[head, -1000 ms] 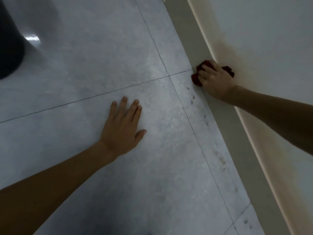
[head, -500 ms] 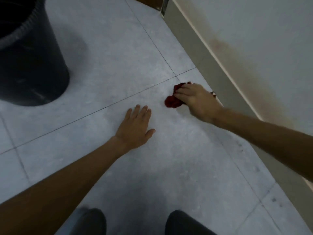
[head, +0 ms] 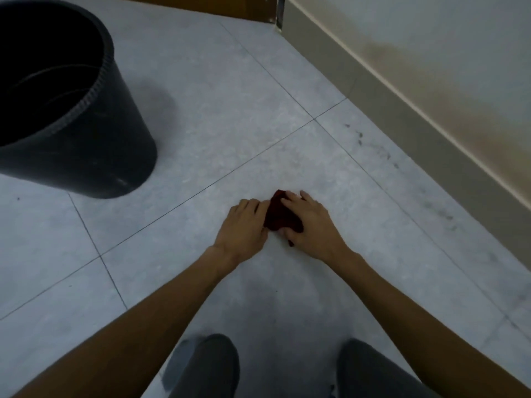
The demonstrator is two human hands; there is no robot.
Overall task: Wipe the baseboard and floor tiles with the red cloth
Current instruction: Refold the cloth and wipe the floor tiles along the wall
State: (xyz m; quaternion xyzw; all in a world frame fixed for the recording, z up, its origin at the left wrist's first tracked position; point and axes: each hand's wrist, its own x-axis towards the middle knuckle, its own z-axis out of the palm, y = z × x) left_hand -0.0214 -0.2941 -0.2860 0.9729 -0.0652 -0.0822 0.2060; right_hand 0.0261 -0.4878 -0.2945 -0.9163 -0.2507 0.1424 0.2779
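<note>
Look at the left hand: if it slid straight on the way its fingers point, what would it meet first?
The left hand points forward and slightly right, so it would meet the red cloth at once; its fingers already seem to touch the cloth's edge, beside the right hand.

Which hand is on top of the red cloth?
The right hand: it lies over the crumpled red cloth on the grey floor tile. The left hand only touches its edge.

cloth [head: 280, 215]: on floor tiles [head: 230, 110], centre, between both hands
left hand [head: 244, 225]: touching cloth at 9 o'clock
right hand [head: 311, 225]: on cloth, 3 o'clock
bin [head: 71, 110]: 10 o'clock
baseboard [head: 402, 116]: 2 o'clock
knees [head: 207, 366]: 6 o'clock
</note>
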